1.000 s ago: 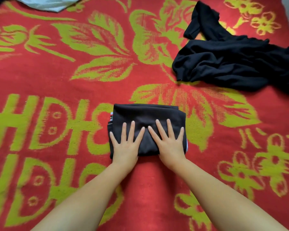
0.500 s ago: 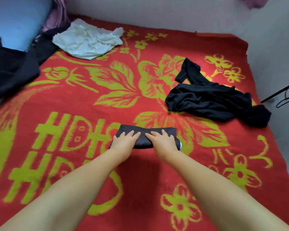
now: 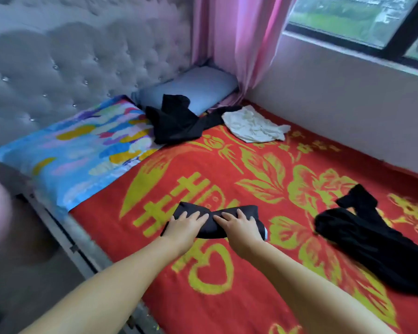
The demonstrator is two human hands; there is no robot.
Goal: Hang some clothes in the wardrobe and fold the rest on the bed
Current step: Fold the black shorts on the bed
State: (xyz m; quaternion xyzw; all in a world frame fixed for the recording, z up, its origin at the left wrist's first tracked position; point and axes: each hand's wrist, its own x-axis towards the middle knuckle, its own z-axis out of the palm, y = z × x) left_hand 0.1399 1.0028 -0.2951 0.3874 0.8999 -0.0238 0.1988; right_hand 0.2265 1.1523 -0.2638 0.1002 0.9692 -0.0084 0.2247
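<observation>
A multicoloured pillow lies at the bed's left end. On the red blanket, the left hand and right hand grip a folded black garment, fingers curled over it, bunching its middle. A tiny white tag at its right edge is unreadable. A loose black garment lies to the right.

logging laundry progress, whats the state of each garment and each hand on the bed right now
folded black garment: folded, gathered under both hands
left hand: gripping it
right hand: gripping it
black garment at right: unfolded, crumpled
black garment by the pillows: unfolded, heaped
white garment: unfolded, crumpled
</observation>
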